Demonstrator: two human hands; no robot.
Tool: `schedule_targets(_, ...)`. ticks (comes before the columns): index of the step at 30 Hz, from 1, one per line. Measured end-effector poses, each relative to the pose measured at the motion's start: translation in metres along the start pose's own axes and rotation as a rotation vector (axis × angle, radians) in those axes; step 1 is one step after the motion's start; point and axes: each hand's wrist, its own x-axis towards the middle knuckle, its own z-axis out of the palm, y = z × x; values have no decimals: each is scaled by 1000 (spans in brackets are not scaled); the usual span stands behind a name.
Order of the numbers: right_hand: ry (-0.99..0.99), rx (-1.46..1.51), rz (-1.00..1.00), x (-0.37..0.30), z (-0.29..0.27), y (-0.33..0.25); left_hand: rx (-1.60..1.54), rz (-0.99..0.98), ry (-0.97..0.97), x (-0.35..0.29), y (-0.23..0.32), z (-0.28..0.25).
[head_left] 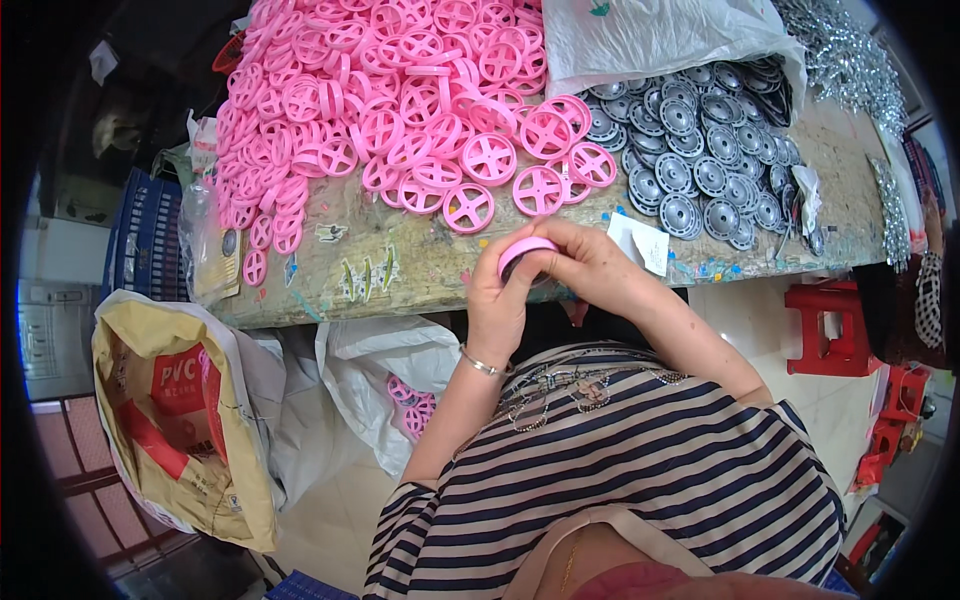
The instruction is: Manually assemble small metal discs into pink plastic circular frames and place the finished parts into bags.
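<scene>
Both my hands are closed on one pink plastic wheel (527,246), just in front of the table's near edge. Something dark, perhaps a grey disc, shows inside its rim under my thumbs. My left hand (495,300) grips the wheel from the left, a bracelet on its wrist. From the right, my right hand (592,262) pinches the same wheel. A big heap of pink four-spoked wheels (420,100) covers the table beyond my hands. To its right lies a pile of dark grey round discs (690,150).
The worn table (400,245) carries a white plastic bag (670,40), silver tinsel (850,65) and a white paper piece (640,245). An open sack (185,420) and a white bag with pink wheels (385,345) stand below left. A red stool (825,325) is at right.
</scene>
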Motion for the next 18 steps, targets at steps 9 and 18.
schedule_targets(9,386,-554,-399,22,-67,30,415,-37,458,-89,20,-107)
schedule_targets(18,581,-1011,-616,51,-98,55,1246,-131,341,-147,-2,-179)
